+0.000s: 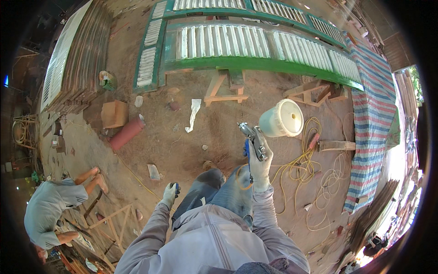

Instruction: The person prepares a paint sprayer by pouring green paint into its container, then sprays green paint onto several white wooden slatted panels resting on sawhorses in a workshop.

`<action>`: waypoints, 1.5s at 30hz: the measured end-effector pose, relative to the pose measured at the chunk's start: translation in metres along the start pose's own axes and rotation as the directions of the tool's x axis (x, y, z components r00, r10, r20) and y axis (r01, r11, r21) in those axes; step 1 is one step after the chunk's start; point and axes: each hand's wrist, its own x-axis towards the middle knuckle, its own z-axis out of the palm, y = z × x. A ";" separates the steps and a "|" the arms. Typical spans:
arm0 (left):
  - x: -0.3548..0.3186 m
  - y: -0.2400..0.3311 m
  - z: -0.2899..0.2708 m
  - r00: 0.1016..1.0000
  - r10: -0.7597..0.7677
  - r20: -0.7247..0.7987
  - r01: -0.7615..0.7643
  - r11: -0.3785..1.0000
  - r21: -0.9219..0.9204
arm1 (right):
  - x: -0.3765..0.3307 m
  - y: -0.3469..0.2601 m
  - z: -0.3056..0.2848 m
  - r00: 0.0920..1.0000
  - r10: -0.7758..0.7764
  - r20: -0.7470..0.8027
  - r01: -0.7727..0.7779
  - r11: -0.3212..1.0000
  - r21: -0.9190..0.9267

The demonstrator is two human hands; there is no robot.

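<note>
My right hand (pixel 262 157), in a pale glove, grips a metal spray gun (pixel 252 138) out in front of me. A yellow-orange hose (pixel 240 179) loops beside that wrist. Just beyond the gun, to the right, is a whitish lidded bucket (pixel 280 118) with a hole in its lid. My left hand (pixel 170 193) is gloved too and hangs low by my left thigh. Its fingers are curled, and whether anything lies inside them is hidden. Ahead, a louvered shutter panel (pixel 228 42) rests on wooden trestles (pixel 225 86); its front edge is bright green and its slats are whitish.
More green-framed panels (pixel 147 67) stand behind and left. Yellow hose coils (pixel 299 166) lie at right, near a striped tarp (pixel 372 114). A red cylinder (pixel 127 132) and cardboard box (pixel 114 114) sit left, beside stacked shutters (pixel 75 55). A person (pixel 57 205) bends over at lower left.
</note>
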 end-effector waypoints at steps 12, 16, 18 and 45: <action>0.004 -0.008 0.003 0.999 0.027 0.035 -0.025 0.999 -0.048 | -0.003 -0.010 -0.004 0.943 0.253 -0.218 -0.256 0.966 0.014; 0.000 -0.010 -0.003 1.000 -0.007 0.014 0.007 0.998 -0.060 | -0.002 -0.010 0.021 0.993 -0.058 -0.104 0.053 0.997 -0.053; -0.002 -0.012 -0.007 1.000 0.023 0.017 -0.022 0.996 -0.086 | -0.005 -0.009 0.040 0.995 0.096 -0.039 -0.093 0.994 0.064; -0.006 -0.019 -0.013 1.000 0.002 -0.016 -0.004 0.987 -0.161 | -0.019 -0.028 0.091 0.995 -0.089 0.044 0.088 0.996 0.024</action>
